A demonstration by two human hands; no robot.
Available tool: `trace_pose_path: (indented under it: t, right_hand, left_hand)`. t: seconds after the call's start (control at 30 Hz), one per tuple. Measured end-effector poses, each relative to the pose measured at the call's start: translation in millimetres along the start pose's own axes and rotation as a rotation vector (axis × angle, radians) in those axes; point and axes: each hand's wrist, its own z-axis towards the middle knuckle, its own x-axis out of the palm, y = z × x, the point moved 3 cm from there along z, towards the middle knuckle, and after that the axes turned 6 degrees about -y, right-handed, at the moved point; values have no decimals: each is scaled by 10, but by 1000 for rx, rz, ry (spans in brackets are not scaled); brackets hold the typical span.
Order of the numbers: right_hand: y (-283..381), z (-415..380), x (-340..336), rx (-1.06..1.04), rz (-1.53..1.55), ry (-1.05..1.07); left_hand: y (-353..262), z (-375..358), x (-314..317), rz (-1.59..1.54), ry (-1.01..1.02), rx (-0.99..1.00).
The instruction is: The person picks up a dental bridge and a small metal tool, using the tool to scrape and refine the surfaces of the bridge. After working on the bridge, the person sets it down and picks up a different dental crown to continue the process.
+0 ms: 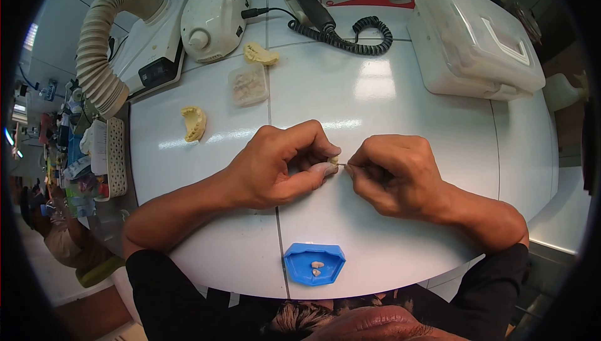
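Note:
My left hand [278, 162] pinches a small cream-coloured, tooth-like piece [333, 161] between thumb and fingertips. Closed around a thin metal tool [342, 164], my right hand [397, 175] points its tip at that piece; most of the tool is hidden inside the fist, and the tip appears to touch the piece. Nearer my body stands a blue tray [292, 270] in which lie small whitish tooth-like pieces [317, 268]. Beyond my left hand a yellow dental cast [194, 123] lies on the white table [313, 103].
Farther back are a second yellow cast [260, 54], a clear box [248, 84] of small pieces, a white control unit [214, 22], a black handpiece [311, 7] with coiled cord, and a hose [100, 34]. A white case [479, 40] stands back right. Another person [72, 241] sits at left.

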Motion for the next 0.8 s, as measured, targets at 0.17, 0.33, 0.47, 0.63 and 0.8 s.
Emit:
trace_pose_path:
  t: [0.17,0.33,0.47,0.63,0.8]
  right_hand:
    - [-2,10,-4,-9,-15,24]
    - [6,12,-15,13,-5,22]
    - [7,11,-13,5,-9,11]
    - [-7,5,10,-20,8,-13]
    - [-30,-11,29,-63,-13,-17]
  left_hand:
    - [5,-4,-2,8,1,10]
    - [28,-15,12,-48,-28,-49]
    - [39,-15,15,-55,-27,-58]
    - [73,-21,25,-91,-29,-45]
    - [56,-14,23,-100,-28,-31]
